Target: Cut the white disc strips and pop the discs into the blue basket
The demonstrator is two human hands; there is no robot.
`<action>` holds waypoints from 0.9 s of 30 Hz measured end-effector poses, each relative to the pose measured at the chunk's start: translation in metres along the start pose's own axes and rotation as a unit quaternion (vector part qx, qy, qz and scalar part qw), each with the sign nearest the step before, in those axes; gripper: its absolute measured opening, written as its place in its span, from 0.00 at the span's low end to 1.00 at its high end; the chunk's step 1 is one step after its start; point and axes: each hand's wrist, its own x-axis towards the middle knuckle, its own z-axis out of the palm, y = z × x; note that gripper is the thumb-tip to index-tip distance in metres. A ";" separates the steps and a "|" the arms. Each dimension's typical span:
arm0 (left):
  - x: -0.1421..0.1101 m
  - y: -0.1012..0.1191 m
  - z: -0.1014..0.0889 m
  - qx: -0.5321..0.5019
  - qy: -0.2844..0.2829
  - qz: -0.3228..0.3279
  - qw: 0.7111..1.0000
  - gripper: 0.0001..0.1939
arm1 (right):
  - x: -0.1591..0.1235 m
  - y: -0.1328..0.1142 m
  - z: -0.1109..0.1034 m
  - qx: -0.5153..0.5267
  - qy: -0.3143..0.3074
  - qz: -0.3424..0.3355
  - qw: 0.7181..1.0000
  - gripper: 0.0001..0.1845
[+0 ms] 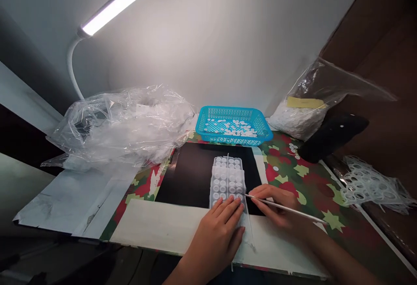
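Observation:
A translucent plastic tray [228, 174] with rows of round cups lies on the black mat, its near end reaching onto the pale strip. My left hand [220, 230] rests on that near end, fingers stretched out flat, covering some of the cups. In my right hand [276, 204] a thin, pale, rod-like tool [298, 212] is pinched between thumb and fingers. The tool's fine tip meets the tray's right edge, just beyond my left fingertips; I cannot tell whether it touches a cup.
Behind the mat [189, 174] stands a blue basket [267, 135] holding small white discs. A large clear plastic bag [127, 124] lies left, a filled bag [296, 117] right. Nearby are a black object [335, 135], ring-patterned plastic scraps [374, 185] and a lit lamp [124, 4].

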 end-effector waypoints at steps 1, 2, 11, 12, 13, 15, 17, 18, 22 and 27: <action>0.000 0.001 0.000 0.001 0.009 0.000 1.000 0.22 | -0.001 0.000 0.000 0.013 0.002 0.008 1.000 0.06; -0.001 0.001 0.001 0.004 0.021 -0.003 1.000 0.22 | -0.001 0.001 0.000 0.022 0.005 0.010 1.000 0.06; -0.004 0.003 0.007 0.043 0.066 -0.034 0.996 0.19 | 0.006 0.002 0.008 0.014 -0.046 -0.055 0.997 0.08; -0.004 0.003 0.007 0.041 0.066 -0.036 0.996 0.20 | 0.006 0.002 0.008 0.006 -0.047 -0.060 0.997 0.08; -0.004 0.003 0.007 0.038 0.067 -0.037 0.996 0.20 | 0.006 0.002 0.007 -0.003 -0.050 -0.064 0.997 0.08; -0.003 0.003 0.006 0.032 0.071 -0.038 0.996 0.20 | 0.004 0.003 0.006 -0.022 -0.062 -0.069 0.995 0.09; -0.002 0.003 0.005 0.028 0.073 -0.035 0.996 0.19 | 0.002 0.005 0.006 -0.037 -0.069 -0.077 0.994 0.10; -0.002 0.003 0.004 0.026 0.074 -0.033 0.996 0.19 | 0.001 0.007 0.007 -0.042 -0.069 -0.081 0.993 0.10; -0.002 0.003 0.003 0.021 0.074 -0.030 0.997 0.19 | -0.001 0.008 0.008 -0.046 -0.064 -0.087 0.993 0.12; -0.001 0.003 0.004 0.021 0.088 -0.026 0.996 0.20 | 0.007 -0.002 0.008 -0.114 -0.057 -0.133 0.983 0.13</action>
